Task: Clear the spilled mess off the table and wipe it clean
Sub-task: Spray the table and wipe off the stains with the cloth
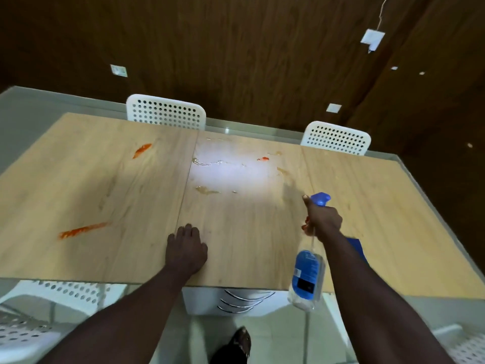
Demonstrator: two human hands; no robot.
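Note:
A light wooden table [91, 185] carries orange-red smears at the near left [82, 229], far left [141, 150] and far middle [263, 159]. Clear wet streaks and yellowish puddles [207, 189] lie around a bright glare patch in the middle. My right hand [323, 219] grips the neck of a clear spray bottle with a blue trigger head [320, 198] and blue label [307, 274], its nozzle pointing toward the table's middle. My left hand [186, 249] rests flat on the table near the front edge, fingers relaxed.
Two white perforated chairs [165, 111] [337, 137] stand at the far side, another at the near left [39, 311]. A blue cloth-like thing [357, 246] peeks out behind my right forearm. A white drawer unit [233, 302] sits under the table. Dark wooden wall behind.

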